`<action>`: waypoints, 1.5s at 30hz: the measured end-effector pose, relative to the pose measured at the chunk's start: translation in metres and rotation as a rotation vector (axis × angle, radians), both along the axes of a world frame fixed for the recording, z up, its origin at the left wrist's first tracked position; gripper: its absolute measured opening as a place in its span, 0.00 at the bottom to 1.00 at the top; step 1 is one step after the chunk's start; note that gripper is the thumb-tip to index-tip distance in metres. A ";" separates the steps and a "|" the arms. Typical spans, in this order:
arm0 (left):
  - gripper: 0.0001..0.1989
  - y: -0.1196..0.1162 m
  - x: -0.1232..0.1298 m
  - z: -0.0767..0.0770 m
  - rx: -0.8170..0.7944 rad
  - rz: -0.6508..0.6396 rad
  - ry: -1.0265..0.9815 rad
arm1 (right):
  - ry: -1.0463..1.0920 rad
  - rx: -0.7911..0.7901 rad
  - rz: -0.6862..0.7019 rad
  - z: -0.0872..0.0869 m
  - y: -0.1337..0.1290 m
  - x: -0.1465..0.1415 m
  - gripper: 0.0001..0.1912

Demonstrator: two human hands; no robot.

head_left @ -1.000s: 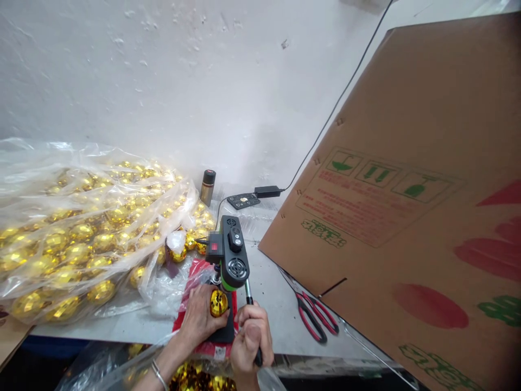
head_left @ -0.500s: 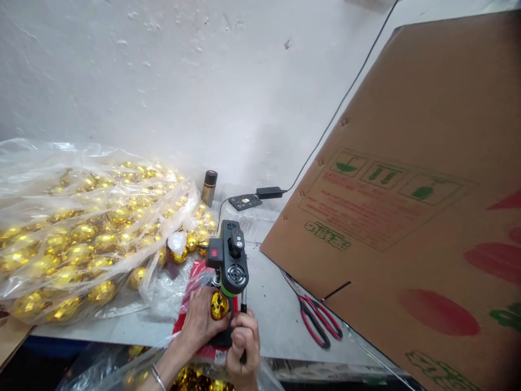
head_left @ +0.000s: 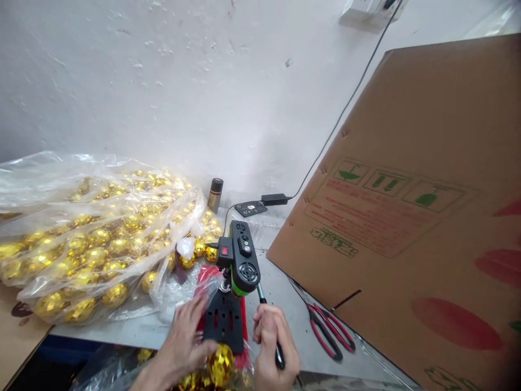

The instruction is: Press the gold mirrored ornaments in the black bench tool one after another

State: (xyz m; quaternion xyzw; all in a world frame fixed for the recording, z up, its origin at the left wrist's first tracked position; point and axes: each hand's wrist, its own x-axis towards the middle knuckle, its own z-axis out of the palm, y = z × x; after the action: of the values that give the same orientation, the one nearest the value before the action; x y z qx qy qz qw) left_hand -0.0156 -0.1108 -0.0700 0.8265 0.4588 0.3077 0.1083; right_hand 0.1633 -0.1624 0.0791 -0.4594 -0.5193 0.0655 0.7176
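Observation:
A small black drill press (head_left: pixel 245 255) with a green band stands near the table's front edge, its slotted base plate (head_left: pixel 223 323) bare. My right hand (head_left: pixel 277 342) is wrapped round the black grip of its lever (head_left: pixel 279 357). My left hand (head_left: pixel 181 336) is open, slightly blurred, with fingers spread left of the base plate. A gold mirrored ball (head_left: pixel 220 365) is just beyond my left thumb, at the plate's front end; whether the thumb touches it I cannot tell. More gold balls (head_left: pixel 189 380) show below the table edge, partly hidden by my left arm.
A clear plastic bag (head_left: pixel 183 220) full of gold balls spreads over the left side. Red-handled scissors (head_left: pixel 329 331) lie by a large cardboard box (head_left: pixel 391 163) at right. Behind the press are a dark spray can (head_left: pixel 215 195) and a corded black adapter (head_left: pixel 274 199).
My left hand has let go of the gold ball, which moved from under the drill to the front edge. My right hand has moved right and toward me with the lever grip.

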 end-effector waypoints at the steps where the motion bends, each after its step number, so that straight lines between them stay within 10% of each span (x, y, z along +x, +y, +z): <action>1: 0.33 0.016 -0.005 0.014 -0.004 0.084 0.039 | 0.052 -0.009 -0.016 -0.005 -0.001 -0.004 0.20; 6: 0.18 0.108 -0.007 0.074 -0.084 0.420 0.214 | 0.116 -0.013 -0.029 -0.014 -0.002 -0.011 0.20; 10: 0.15 0.131 0.000 0.077 -0.131 0.415 0.217 | -0.035 0.074 -0.006 -0.017 0.002 -0.001 0.19; 16: 0.23 0.099 -0.003 0.062 -0.218 0.360 0.100 | -0.097 0.112 -0.024 -0.012 0.004 0.000 0.19; 25: 0.28 0.027 -0.008 0.049 -0.413 0.167 -0.660 | -0.113 0.062 -0.025 -0.002 -0.002 -0.001 0.18; 45: 0.20 0.029 0.047 0.064 -0.311 -0.037 0.106 | -0.173 0.015 -0.012 0.006 -0.008 0.002 0.15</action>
State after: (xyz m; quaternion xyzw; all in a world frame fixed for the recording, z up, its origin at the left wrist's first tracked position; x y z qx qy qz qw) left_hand 0.0316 -0.0819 -0.0063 0.8231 0.4906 0.1869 0.2165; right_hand 0.1649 -0.1703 0.0851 -0.4610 -0.5772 0.0172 0.6738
